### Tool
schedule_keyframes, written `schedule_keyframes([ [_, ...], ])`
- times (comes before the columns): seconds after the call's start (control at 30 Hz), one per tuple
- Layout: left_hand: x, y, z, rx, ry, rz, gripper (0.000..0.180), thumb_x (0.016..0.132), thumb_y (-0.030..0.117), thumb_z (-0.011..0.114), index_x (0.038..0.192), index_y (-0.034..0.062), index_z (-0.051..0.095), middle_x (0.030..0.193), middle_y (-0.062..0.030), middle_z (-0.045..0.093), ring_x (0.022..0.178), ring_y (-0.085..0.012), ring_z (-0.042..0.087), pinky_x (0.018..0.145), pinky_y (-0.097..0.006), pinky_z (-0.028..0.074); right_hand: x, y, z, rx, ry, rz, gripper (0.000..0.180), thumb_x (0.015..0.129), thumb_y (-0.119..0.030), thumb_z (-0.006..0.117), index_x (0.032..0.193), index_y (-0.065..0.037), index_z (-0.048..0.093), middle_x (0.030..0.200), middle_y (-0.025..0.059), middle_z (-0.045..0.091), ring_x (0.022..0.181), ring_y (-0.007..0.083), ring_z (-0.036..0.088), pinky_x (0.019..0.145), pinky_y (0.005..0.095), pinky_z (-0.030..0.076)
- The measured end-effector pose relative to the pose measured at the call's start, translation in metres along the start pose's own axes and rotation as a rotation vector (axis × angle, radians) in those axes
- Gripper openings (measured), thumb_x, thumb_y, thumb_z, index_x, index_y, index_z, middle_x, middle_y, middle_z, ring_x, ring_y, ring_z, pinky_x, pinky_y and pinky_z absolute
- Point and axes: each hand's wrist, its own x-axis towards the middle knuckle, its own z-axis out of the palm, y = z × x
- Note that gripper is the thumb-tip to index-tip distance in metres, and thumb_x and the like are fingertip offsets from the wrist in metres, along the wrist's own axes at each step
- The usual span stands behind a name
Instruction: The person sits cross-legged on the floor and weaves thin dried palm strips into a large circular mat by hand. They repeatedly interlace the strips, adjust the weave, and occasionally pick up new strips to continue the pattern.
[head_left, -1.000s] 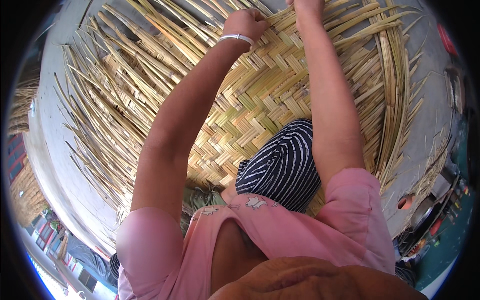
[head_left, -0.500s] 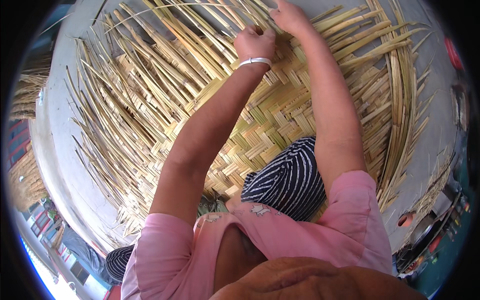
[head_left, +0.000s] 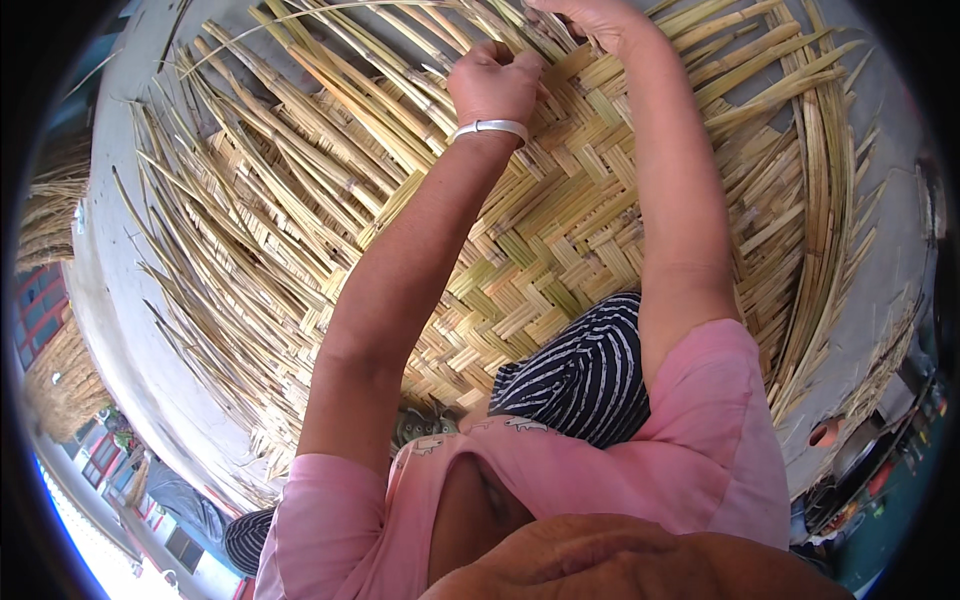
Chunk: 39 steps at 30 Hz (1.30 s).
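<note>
A large mat of flattened, pale yellow-green reed strips (head_left: 540,255) lies under my arms, woven in a stepped diagonal pattern. My left hand (head_left: 493,88), with a silver bangle at its wrist, is closed on reed strips at the far edge of the weave; its fingertips are partly hidden. Farther out and to the right, my right hand (head_left: 600,22) bends its fingers in a pinch around a reed strip by the top rim of the picture. Long unwoven reed ends (head_left: 340,110) fan out beyond the weave.
The mat lies on a grey floor (head_left: 125,300). My knee in striped dark cloth (head_left: 590,370) rests on it. Reed bundles (head_left: 62,375) stand at the far left. An orange-brown pot-like thing (head_left: 825,432) and dark clutter are at the lower right.
My hands have spread slightly apart: the left has shifted a little left, the right a little up and right. Both remain closed, and the whole view has shifted slightly.
</note>
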Motion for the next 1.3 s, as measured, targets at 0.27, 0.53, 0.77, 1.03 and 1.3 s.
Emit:
schedule_keyframes([
  [0.27,0.014,0.005,-0.002,0.162,-0.065,-0.087,0.019,0.088,0.015,0.071,0.084,-0.0034,0.065,0.076,-0.0118,0.071,0.06,-0.0178,0.073,0.053,-0.029,0.058,-0.031,-0.023,0.01,0.152,-0.022,-0.031,0.019,0.095,-0.021,0.072,0.108,-0.008,0.067,0.091,0.0014,0.07,0.076,0.0124,0.064,0.065,0.0273,0.052],
  [0.53,0.028,-0.006,0.009,0.964,-0.017,0.476,0.035,0.086,0.02,0.072,0.118,0.004,0.072,0.081,-0.0171,0.074,0.079,-0.0287,0.073,0.074,-0.042,0.059,-0.037,-0.022,0.006,0.287,-0.209,-0.123,0.023,0.092,-0.025,0.075,0.107,-0.008,0.068,0.091,0.0015,0.07,0.077,0.0101,0.065,0.067,0.0256,0.052],
  [0.77,0.036,0.004,-0.002,0.638,-0.185,0.249,0.039,0.084,0.024,0.075,0.119,0.0067,0.075,0.092,-0.013,0.078,0.081,-0.0224,0.075,0.079,-0.034,0.058,-0.023,-0.019,-0.005,0.384,0.032,-0.14,0.019,0.092,-0.021,0.075,0.102,-0.007,0.069,0.08,0.001,0.065,0.067,0.0112,0.058,0.06,0.0289,0.05],
  [1.03,0.053,0.025,-0.002,0.61,-0.439,-0.039,0.027,0.094,0.021,0.07,0.11,-0.0005,0.074,0.07,-0.0037,0.064,0.061,-0.0119,0.061,0.058,-0.029,0.051,-0.016,-0.01,-0.027,-0.21,0.477,-0.448,0.011,0.086,-0.004,0.065,0.093,0.0,0.072,0.088,0.012,0.074,0.078,0.0247,0.069,0.071,0.039,0.054],
  [1.3,0.039,0.019,0.009,0.727,-0.355,0.108,0.033,0.093,0.021,0.065,0.117,-0.0003,0.074,0.08,-0.0127,0.074,0.063,-0.0177,0.07,0.065,-0.033,0.059,-0.055,-0.035,-0.023,-1.006,0.568,-0.084,0.022,0.091,-0.007,0.057,0.098,0.002,0.075,0.102,0.0233,0.074,0.096,0.0394,0.072,0.083,0.0458,0.058],
])
